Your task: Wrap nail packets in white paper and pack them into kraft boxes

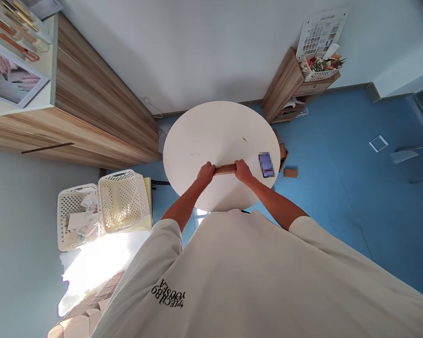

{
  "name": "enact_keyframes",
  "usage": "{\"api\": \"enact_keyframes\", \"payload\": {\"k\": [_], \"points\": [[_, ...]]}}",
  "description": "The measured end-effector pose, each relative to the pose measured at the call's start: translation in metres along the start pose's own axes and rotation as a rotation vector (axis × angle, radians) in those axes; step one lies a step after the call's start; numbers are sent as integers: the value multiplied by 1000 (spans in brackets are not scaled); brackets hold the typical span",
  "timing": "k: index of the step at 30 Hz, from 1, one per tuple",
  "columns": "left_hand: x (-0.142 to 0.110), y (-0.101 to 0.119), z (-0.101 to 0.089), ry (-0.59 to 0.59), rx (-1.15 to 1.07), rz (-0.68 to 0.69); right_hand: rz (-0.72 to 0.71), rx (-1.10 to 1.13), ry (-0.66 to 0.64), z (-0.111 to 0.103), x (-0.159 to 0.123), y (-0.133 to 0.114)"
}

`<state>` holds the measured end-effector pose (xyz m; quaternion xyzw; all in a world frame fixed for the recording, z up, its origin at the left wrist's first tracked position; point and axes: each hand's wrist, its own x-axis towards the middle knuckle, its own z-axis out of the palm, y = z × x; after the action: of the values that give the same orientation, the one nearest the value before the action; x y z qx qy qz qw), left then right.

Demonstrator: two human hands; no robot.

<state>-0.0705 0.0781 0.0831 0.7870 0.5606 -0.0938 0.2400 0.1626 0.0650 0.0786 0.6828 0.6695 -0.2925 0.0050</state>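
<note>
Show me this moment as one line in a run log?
left hand: holds brown bar | right hand: holds other end | place: round table

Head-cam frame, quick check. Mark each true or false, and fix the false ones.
1. The left hand and right hand both hold a brown rectangular bar. True.
2. The table is square. False: it is a round white table.
3. A pixelated purple object lies on the table, right of the right hand. True.
4. Baskets stand on the table. False: the white plastic baskets sit off the table, to its left.
5. A small brown block lies on the blue floor, past the table's right edge. True.
</note>
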Motion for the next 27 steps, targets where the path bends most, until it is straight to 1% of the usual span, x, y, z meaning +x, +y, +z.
{"api": "enact_keyframes", "payload": {"k": [7, 10, 17, 20, 23, 27], "points": [[-1, 1, -3, -4, -31, -6, -103, 40, 48, -5, -3, 15], [0, 1, -3, -8, -31, -9, -107, 63, 63, -6, -3, 19], [2, 0, -1, -10, -35, -12, -97, 198, 74, -6, -2, 26], [3, -1, -1, -9, -35, -3, -146, 158, 82, -4, -2, 29], [0, -1, 0, 7, -21, 14, -182, 65, 71, -2, -4, 31], [-18, 1, 9, 73, -2, 48, -257, -80, 26, 9, -16, 34]]}}
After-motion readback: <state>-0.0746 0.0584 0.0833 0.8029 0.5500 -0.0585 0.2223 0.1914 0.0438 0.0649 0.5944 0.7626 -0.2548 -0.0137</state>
